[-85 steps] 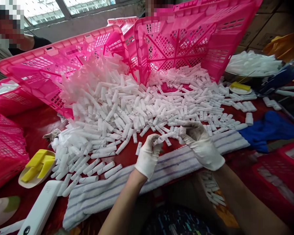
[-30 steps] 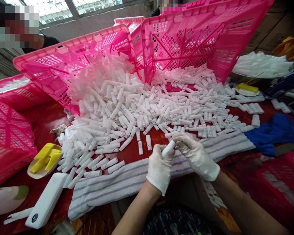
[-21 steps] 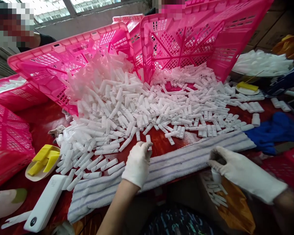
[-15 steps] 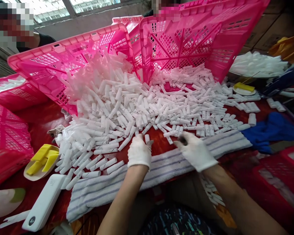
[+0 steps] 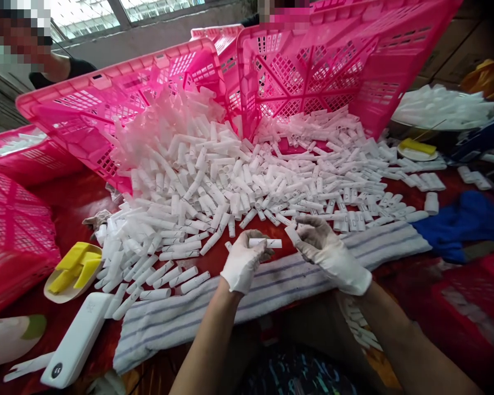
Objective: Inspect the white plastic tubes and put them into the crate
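My left hand [image 5: 242, 262], in a white glove, pinches a short white plastic tube [image 5: 270, 243] with a thin dark line on it. The tube lies nearly level, its free end pointing right. Facing it, my gloved right hand [image 5: 334, 257] grips a second white tube [image 5: 292, 236] between thumb and fingers, tilted. The two tubes are close but apart. Just beyond both hands spreads a large heap of similar white tubes [image 5: 214, 181], many with dark marks. Below my wrists runs a striped towel [image 5: 267, 285] along the table's front edge.
Two pink crates [image 5: 119, 82] [image 5: 304, 71] lie tipped behind the heap. At left are yellow sponge pieces [image 5: 76, 266] in a dish and a white device [image 5: 76, 340]. A blue cloth [image 5: 465, 225] and a heaped bowl [image 5: 444, 109] are on the right. Another person [image 5: 60, 68] is at upper left.
My left hand has lifted a tube from the table and turned it level. My right hand has picked up a tube at the heap's edge and brought it towards the left one.
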Motion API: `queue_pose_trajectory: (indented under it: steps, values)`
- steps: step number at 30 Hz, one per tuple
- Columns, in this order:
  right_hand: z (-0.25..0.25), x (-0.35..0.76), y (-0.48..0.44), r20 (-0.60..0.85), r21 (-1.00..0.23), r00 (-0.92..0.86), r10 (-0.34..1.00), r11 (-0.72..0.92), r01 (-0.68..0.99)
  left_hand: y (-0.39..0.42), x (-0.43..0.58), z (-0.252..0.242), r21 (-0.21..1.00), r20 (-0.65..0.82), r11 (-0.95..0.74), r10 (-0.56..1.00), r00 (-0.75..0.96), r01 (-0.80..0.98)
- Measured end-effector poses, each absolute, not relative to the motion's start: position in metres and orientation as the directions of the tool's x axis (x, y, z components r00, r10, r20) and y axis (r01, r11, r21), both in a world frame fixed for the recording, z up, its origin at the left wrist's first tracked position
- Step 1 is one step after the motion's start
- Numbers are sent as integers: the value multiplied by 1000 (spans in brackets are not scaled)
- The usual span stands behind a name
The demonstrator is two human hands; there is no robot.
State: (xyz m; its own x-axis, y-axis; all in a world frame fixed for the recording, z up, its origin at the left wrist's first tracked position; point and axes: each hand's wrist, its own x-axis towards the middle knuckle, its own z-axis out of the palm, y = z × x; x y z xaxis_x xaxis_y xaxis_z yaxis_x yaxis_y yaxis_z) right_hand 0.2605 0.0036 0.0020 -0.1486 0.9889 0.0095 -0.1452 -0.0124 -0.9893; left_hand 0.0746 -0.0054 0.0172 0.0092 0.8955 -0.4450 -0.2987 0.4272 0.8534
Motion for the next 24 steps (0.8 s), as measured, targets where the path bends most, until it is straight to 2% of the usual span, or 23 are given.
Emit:
queue_pose_trajectory:
  steps: [3, 6, 11, 16, 18, 20, 24]
  values:
    - [6, 261, 2, 100, -955, -187, 977, 41, -295, -19, 81, 25, 734, -443, 417, 892, 86, -536]
    - [9, 259, 2, 175, -946, -100, 979, 139, -294, -29, 86, 30, 653, -439, 425, 887, 144, -627]
    - [15, 254, 2, 171, -969, 28, 985, 173, -176, -35, 95, 29, 672, -457, 425, 882, 112, -606]
    - [25, 249, 3, 81, -917, 86, 993, 108, -384, -39, 103, 27, 680, -450, 444, 881, 145, -584]
    - [29, 247, 2, 29, -907, 93, 995, 65, -415, -42, 105, 26, 692, -425, 454, 885, 191, -562]
    - [31, 245, 0, -11, -923, 49, 999, 9, -385, -44, 107, 27, 688, -418, 475, 877, 235, -549]
    - [29, 247, -2, -33, -978, -92, 995, -51, -203, -45, 107, 29, 666, -466, 520, 850, 246, -535]
